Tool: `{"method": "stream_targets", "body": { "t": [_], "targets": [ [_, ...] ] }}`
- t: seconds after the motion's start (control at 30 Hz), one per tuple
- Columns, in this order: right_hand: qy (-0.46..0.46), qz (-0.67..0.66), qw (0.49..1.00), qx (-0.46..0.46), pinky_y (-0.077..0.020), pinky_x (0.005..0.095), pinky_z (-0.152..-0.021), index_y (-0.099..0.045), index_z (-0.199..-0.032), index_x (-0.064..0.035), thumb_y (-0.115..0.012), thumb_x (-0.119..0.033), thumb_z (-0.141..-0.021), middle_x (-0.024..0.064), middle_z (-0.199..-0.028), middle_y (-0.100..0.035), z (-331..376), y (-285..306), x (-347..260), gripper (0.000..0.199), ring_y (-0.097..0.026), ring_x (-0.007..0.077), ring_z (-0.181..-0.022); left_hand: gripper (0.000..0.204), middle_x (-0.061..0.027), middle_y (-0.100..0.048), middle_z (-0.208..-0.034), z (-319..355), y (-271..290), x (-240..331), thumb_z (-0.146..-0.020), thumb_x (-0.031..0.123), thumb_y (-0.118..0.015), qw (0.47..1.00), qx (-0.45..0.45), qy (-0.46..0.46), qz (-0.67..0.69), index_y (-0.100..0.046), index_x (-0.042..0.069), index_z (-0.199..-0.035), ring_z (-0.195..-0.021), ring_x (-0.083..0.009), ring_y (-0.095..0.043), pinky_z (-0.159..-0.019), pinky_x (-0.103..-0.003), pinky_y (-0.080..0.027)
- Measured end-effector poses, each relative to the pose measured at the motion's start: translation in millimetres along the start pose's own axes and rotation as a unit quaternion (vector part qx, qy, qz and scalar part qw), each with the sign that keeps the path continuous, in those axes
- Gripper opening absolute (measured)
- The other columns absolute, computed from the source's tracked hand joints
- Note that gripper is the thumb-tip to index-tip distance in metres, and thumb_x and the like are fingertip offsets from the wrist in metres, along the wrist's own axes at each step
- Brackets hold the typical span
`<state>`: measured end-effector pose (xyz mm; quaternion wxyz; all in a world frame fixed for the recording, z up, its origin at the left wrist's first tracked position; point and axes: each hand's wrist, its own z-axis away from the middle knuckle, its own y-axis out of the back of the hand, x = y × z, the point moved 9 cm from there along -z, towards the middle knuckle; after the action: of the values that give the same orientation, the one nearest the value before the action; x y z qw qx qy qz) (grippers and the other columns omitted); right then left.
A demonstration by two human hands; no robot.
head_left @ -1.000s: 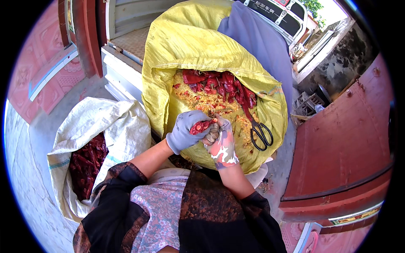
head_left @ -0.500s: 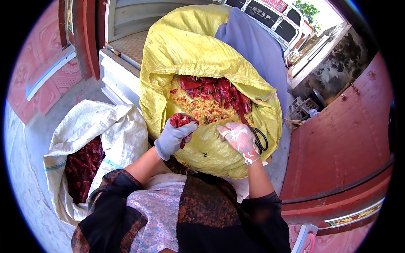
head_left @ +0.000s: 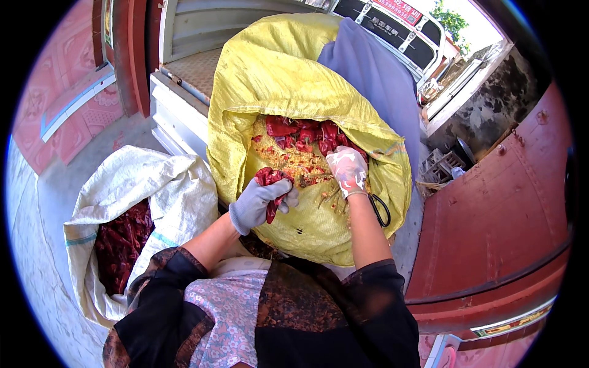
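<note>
My left hand (head_left: pixel 254 205), in a grey glove, is closed around a bunch of dried red chili peppers (head_left: pixel 270 178) over the front of a big yellow woven sack (head_left: pixel 279 67). Wearing a pink-and-white patterned glove, my right hand (head_left: pixel 347 170) reaches into the sack mouth, against the heap of red peppers (head_left: pixel 307 133). Its fingers bend downward there, and the fingertips are hidden. Yellow seeds (head_left: pixel 276 153) and pepper bits lie below the heap. A black loop handle (head_left: pixel 381 211), apparently of scissors, rests beside my right wrist. Several pepper stems (head_left: pixel 331 197) lie on the sack's front fold.
To the left stands a white woven sack (head_left: pixel 178 184) with dark red dried peppers (head_left: pixel 126 236) inside. Behind the yellow sack are a vehicle's cargo bed (head_left: pixel 193 67) and a bluish-grey cloth (head_left: pixel 374 67). A red metal door (head_left: pixel 485 227) is on the right.
My right hand has moved up and inward from the sack's front fold to the pepper heap. Stems now show on the fold. The left hand, still holding peppers, has shifted slightly right.
</note>
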<state>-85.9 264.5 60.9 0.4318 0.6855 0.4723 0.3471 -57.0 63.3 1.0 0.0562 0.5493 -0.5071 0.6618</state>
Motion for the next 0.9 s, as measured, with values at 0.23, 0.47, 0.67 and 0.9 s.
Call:
{"method": "stream_targets", "body": {
  "t": [0.23, 0.47, 0.67, 0.9],
  "targets": [
    [-0.059, -0.315, 0.945, 0.063, -0.0443, 0.0374, -0.055, -0.061, -0.068, -0.0036, -0.066, -0.024, -0.077, 0.0166, -0.062, -0.058, 70, 60, -13, 0.023, -0.058, 0.0310, -0.057, 0.028, -0.0153, -0.062, -0.109, -12, -1, 3, -0.091, 0.018, -0.054, 0.997, 0.002, -0.022, 0.069, -0.051, 0.002, -0.114, -0.096, -0.0242, -0.063, -0.067, -0.031, -0.054],
    [0.051, -0.253, 0.944, 0.204, -0.0389, 0.0356, -0.045, -0.054, -0.066, -0.0058, -0.068, -0.009, -0.072, 0.0105, -0.052, -0.048, 115, 87, -73, 0.016, -0.049, 0.0263, -0.045, 0.028, -0.0061, -0.063, -0.102, -16, -18, 10, -0.086, 0.005, -0.057, 0.996, -0.020, -0.083, 0.015, -0.054, 0.002, -0.114, -0.089, -0.0145, -0.061, -0.076, -0.029, -0.051],
    [0.083, -0.348, 0.919, 0.166, -0.0408, 0.0302, -0.049, -0.058, -0.069, -0.0036, -0.068, -0.007, -0.075, 0.0088, -0.058, -0.053, 117, 85, -83, 0.013, -0.051, 0.0194, -0.050, 0.030, -0.0068, -0.062, -0.103, -14, -26, 12, -0.084, 0.001, -0.058, 0.989, -0.031, -0.070, 0.126, -0.052, 0.001, -0.113, -0.086, -0.0149, -0.062, -0.076, -0.030, -0.051],
    [0.074, -0.501, 0.856, 0.102, -0.0461, 0.0252, -0.068, -0.065, -0.086, -0.0002, -0.064, 0.001, -0.079, 0.0056, -0.082, -0.066, 90, 93, -52, 0.008, -0.058, 0.0116, -0.075, 0.025, -0.0064, -0.061, -0.094, -11, -28, 15, -0.083, 0.003, -0.059, 0.994, -0.054, -0.068, 0.064, -0.053, 0.002, -0.107, -0.081, -0.0151, -0.059, -0.068, -0.030, -0.050]
  ]
}}
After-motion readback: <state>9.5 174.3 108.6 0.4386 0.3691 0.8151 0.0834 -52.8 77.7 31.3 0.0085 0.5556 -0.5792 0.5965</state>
